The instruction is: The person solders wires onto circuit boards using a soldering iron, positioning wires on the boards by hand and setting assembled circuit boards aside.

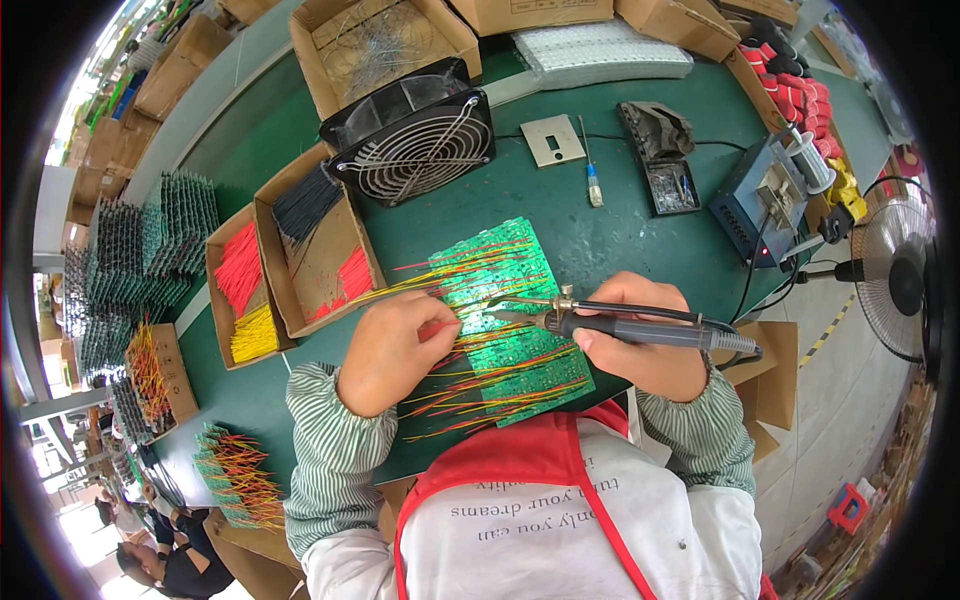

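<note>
A green circuit board panel (523,240) lies on the bench in front of me, with red and yellow wires (450,385) running across it and past its left edge. My right hand (655,335) grips a soldering iron (640,331) with a thin solder-feed tube along its top. The iron's tip points left over the middle of the board. At the board's left side my left hand (390,350) is closed in a pinch, a bit of red wire (432,329) showing at its fingertips. Its fingers partly hide the wires behind them.
Cardboard trays of cut wires (318,250) sit left of the board. Behind stands a black fan with a wire guard (415,150). A screwdriver (592,180), a black case (665,165) and a blue solder feeder (765,200) are beyond. Stacked boards (140,240) line the left.
</note>
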`<state>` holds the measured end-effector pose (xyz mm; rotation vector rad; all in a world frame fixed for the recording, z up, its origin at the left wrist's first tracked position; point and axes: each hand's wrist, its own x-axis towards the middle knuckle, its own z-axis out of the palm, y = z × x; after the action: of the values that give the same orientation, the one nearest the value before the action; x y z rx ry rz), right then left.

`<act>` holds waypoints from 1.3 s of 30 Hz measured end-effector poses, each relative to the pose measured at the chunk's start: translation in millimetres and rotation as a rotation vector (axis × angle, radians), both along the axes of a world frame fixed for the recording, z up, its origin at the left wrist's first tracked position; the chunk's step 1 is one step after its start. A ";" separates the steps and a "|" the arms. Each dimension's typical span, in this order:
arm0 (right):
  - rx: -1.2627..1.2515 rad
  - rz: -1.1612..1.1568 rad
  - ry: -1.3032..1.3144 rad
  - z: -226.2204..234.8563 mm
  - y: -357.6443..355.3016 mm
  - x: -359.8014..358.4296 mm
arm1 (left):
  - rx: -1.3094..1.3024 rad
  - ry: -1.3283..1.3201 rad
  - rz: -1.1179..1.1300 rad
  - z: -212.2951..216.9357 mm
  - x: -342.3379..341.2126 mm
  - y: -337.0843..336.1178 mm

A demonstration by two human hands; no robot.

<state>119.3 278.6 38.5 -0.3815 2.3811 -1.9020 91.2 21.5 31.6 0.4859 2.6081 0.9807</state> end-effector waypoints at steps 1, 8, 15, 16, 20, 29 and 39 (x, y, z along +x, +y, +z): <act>0.002 -0.015 0.003 0.1 2.2 0.8 | 0.001 0.045 0.012 2.9 0.7 -1.1; 0.011 -0.027 0.026 -1.3 11.1 5.2 | -0.016 0.329 0.086 18.3 8.8 5.6; -0.011 -0.046 -0.001 -3.0 12.6 8.1 | -0.002 0.222 -0.047 -2.0 1.0 24.9; -0.006 -0.053 -0.026 -3.3 12.2 8.2 | -0.004 0.216 -0.047 -2.6 0.4 24.6; -0.030 -0.044 -0.051 -5.3 9.6 6.7 | 0.002 0.195 -0.039 -2.5 0.0 24.0; 0.008 -0.007 -0.039 -6.8 8.9 2.4 | -0.008 0.177 -0.052 -2.5 -2.5 25.2; 0.019 -0.059 -0.002 -2.4 18.7 6.7 | -0.024 0.217 -0.056 5.8 -3.4 23.6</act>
<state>126.0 297.3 36.2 -0.3117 2.4338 -1.9015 87.7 45.1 37.4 0.6905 2.7753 0.9236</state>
